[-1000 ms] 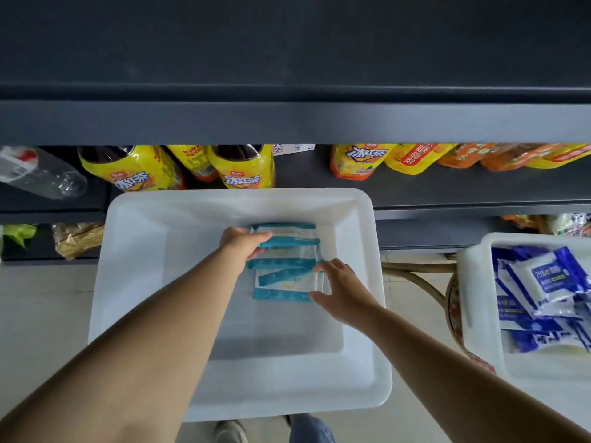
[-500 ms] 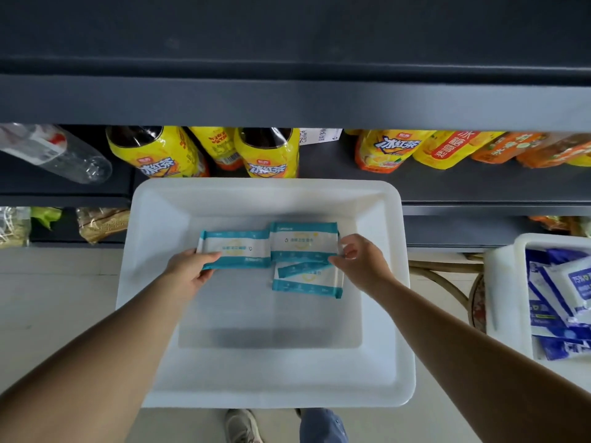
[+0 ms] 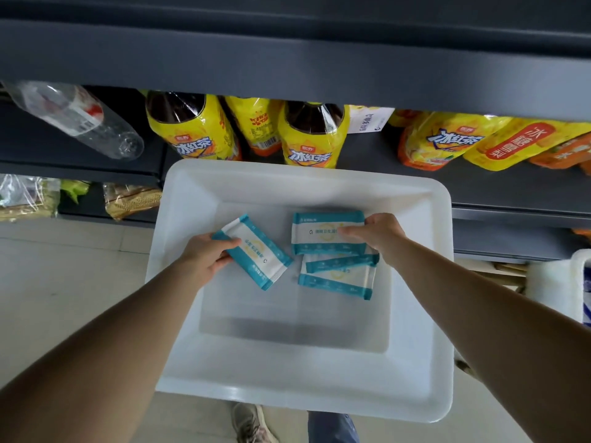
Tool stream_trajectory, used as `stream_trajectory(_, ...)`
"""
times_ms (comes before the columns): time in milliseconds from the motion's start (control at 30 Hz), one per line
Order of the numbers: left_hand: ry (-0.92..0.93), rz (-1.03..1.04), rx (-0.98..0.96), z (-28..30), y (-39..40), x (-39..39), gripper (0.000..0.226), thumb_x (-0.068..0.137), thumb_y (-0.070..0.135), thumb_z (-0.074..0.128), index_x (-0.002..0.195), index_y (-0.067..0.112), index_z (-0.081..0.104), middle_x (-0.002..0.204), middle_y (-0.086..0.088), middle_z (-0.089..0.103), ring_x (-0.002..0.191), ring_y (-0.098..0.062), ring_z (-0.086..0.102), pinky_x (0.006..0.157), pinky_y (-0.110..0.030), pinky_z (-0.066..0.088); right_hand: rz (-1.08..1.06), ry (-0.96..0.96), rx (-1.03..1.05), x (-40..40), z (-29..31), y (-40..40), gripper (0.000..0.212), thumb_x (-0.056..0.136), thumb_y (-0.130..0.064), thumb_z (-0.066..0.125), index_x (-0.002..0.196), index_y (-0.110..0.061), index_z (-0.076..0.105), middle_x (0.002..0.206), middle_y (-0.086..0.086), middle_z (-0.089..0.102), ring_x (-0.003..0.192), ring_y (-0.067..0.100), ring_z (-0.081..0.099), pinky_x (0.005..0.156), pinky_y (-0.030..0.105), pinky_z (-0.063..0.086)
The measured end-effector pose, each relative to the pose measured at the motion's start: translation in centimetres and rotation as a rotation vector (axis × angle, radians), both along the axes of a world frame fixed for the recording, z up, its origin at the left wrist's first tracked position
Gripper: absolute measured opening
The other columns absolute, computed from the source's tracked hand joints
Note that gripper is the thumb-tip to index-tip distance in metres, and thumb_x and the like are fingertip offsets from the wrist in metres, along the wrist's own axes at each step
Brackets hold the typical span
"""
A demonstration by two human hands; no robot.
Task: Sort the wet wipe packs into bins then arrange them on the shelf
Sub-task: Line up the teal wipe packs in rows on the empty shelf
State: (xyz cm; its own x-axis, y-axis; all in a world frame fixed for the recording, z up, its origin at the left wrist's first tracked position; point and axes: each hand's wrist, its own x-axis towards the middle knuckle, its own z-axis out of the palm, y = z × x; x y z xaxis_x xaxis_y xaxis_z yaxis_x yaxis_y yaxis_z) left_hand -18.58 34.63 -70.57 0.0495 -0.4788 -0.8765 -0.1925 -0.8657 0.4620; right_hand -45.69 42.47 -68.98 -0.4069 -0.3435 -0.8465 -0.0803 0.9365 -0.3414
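The left hand (image 3: pixel 204 260) gripped a tilted teal wipe pack (image 3: pixel 256 251) over the white bin (image 3: pixel 224 372); the right hand (image 3: pixel 374 233) pinched a second pack (image 3: pixel 319 233), with more packs (image 3: pixel 335 276) just below it.

You have four teal wet wipe packs: one (image 3: pixel 256 251) in your left hand (image 3: pixel 204 260), one (image 3: pixel 323 233) in your right hand (image 3: pixel 377 233), and two overlapping ones (image 3: pixel 335 278) lying in the white bin (image 3: pixel 303 378). A second white bin (image 3: pixel 550 282) shows at the right edge. On the shelf (image 3: pixel 287 68) behind, you can count two dark-capped yellow tea bottles (image 3: pixel 192 132) and one clear bottle (image 3: pixel 76 116) lying on its side.

Premises present as a retail shop: dark metal shelving (image 3: pixel 287 68) stocked with rows of yellow-labelled iced tea bottles (image 3: pixel 192 132), orange drink packs (image 3: pixel 438 145) and a shelf price tag (image 3: pixel 367 119).
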Motion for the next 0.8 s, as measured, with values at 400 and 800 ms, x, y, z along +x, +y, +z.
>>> stream_trajectory(400, 0.028, 0.027, -0.050, -0.4, 1.4, -0.6, 0.016, 0.092, 0.000, 0.054, 0.107, 0.005, 0.054, 0.105, -0.012, 0.063, 0.104, -0.027, 0.058, 0.089, -0.039, 0.046, -0.141, -0.074, -0.108, 0.8, -0.5, -0.2, 0.022, 0.076, -0.022, 0.077, 0.092, -0.020, 0.062, 0.088, -0.001, 0.069, 0.070, 0.021, 0.069, 0.055, 0.031, 0.055)
stream_trajectory(800, 0.154, -0.168, -0.071, 7.2, 2.6, -0.7, 0.015, 0.090, -0.005, 0.053, 0.093, 0.008, 0.061, 0.089, -0.008, 0.067, 0.080, -0.020, 0.064, 0.066, -0.031, 0.049, -0.318, -0.147, -0.342, 2.4, 5.6, 2.7, 0.021, 0.081, 0.000, 0.067, 0.093, -0.017, 0.064, 0.102, 0.005, 0.068, 0.089, 0.027, 0.066, 0.079, 0.044, 0.057)
